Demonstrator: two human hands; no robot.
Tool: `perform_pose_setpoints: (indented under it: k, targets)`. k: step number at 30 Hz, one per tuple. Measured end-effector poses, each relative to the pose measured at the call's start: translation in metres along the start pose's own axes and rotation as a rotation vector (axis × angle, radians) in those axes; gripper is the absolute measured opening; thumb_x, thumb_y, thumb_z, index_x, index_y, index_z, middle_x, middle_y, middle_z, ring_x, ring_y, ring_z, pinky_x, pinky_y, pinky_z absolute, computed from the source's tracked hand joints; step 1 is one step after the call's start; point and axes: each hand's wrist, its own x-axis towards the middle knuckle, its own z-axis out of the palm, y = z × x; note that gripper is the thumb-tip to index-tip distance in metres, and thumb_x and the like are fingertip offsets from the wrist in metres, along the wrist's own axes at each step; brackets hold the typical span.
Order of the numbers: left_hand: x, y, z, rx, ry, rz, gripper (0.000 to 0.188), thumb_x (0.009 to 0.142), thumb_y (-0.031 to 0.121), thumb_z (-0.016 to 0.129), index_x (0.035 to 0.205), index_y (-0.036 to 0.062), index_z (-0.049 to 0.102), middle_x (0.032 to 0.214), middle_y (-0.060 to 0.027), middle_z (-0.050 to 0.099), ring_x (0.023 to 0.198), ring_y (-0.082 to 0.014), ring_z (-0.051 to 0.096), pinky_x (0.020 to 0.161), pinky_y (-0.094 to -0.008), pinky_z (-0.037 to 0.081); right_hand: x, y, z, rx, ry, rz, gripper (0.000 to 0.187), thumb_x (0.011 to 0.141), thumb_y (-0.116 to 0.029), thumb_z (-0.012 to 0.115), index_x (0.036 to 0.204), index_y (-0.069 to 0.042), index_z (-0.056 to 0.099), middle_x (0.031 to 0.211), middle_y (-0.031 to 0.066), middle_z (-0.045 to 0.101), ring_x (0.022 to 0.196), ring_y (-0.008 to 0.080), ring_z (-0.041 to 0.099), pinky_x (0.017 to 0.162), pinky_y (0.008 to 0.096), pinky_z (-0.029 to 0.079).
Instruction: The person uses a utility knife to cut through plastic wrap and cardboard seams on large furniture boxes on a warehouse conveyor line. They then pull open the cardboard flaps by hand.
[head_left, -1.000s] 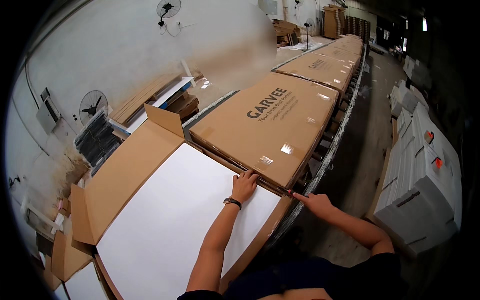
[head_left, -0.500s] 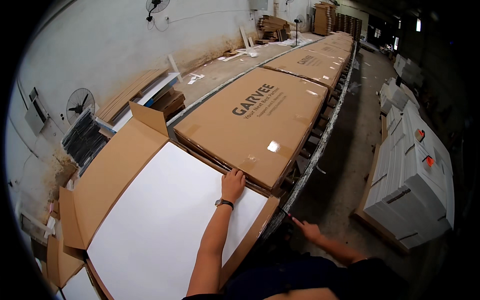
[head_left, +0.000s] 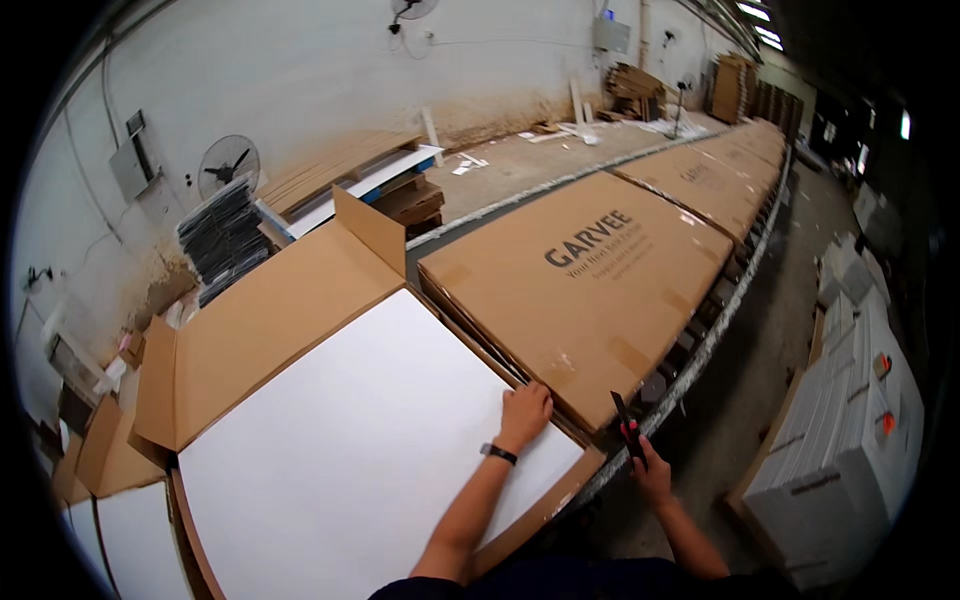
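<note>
Open carton (head_left: 275, 300), left and lower centre of the frame, white panel (head_left: 350, 440) inside.
Your left hand (head_left: 526, 412) bends its fingers over the carton's far edge, near centre; whether they grip, you cannot tell. Your right hand (head_left: 654, 477), lower right, closes round a knife (head_left: 631, 436), blade up. Best keep the 2 hands apart and the blade off the panel's face and the sealed carton (head_left: 545, 310) just beyond.

Raised flap (head_left: 285, 325) left, open aisle (head_left: 738, 400) right
</note>
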Motion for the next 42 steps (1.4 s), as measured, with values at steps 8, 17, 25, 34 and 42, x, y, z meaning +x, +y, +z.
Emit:
perform_pose_setpoints:
  k: [8,17,25,34,42]
  targets:
    - [0.007,-0.018,-0.017,-0.110,-0.182,0.018,0.014,0.082,0.025,0.051,0.081,0.0143,0.061,0.084,-0.0043,0.053,0.081,-0.0216,0.055,0.070,-0.0419,0.034,0.209,-0.107,0.084,0.013,-0.343,-0.116,0.049,0.087,-0.009,0.051,0.134,-0.015,0.037,0.081,0.0152,0.063,0.064,0.0289,0.061,0.058,0.0375,0.047]
    - [0.003,-0.011,-0.015,-0.176,-0.251,-0.010,0.017,0.080,0.027,0.054,0.074,0.0160,0.065,0.088,-0.0081,0.047,0.081,-0.0239,0.052,0.069,-0.0397,0.033,0.411,-0.164,0.293,-0.388,-0.571,-0.395,0.037,0.089,-0.017,0.042,0.125,-0.015,0.045,0.083,0.0168,0.063,0.079,0.0360,0.060,0.067,0.0456,0.047]
    - [0.010,-0.007,-0.015,-0.165,-0.277,-0.007,0.017,0.078,0.023,0.054,0.067,0.0129,0.064,0.087,-0.0065,0.046,0.079,-0.0216,0.050,0.068,-0.0362,0.035,0.480,-0.141,0.425,-0.645,-0.425,-0.354,0.034,0.089,-0.015,0.040,0.119,-0.014,0.053,0.093,0.0112,0.066,0.084,0.0294,0.064,0.068,0.0414,0.051]
    - [0.000,-0.017,-0.017,-0.124,-0.285,-0.032,0.016,0.077,0.024,0.055,0.068,0.0159,0.065,0.087,-0.0052,0.046,0.078,-0.0205,0.050,0.068,-0.0346,0.034,0.468,-0.189,0.404,-0.873,-1.074,-0.055,0.030,0.083,-0.016,0.044,0.103,-0.008,0.065,0.075,0.0161,0.065,0.059,0.0241,0.061,0.056,0.0388,0.048]
    - [0.011,-0.009,-0.013,-0.176,-0.238,0.017,0.015,0.074,0.024,0.056,0.067,0.0149,0.066,0.087,-0.0077,0.050,0.080,-0.0245,0.053,0.070,-0.0393,0.036,0.420,-0.124,0.366,-0.789,-0.799,-0.204,0.032,0.085,-0.018,0.044,0.107,-0.006,0.064,0.104,0.0168,0.064,0.097,0.0318,0.061,0.081,0.0524,0.045]
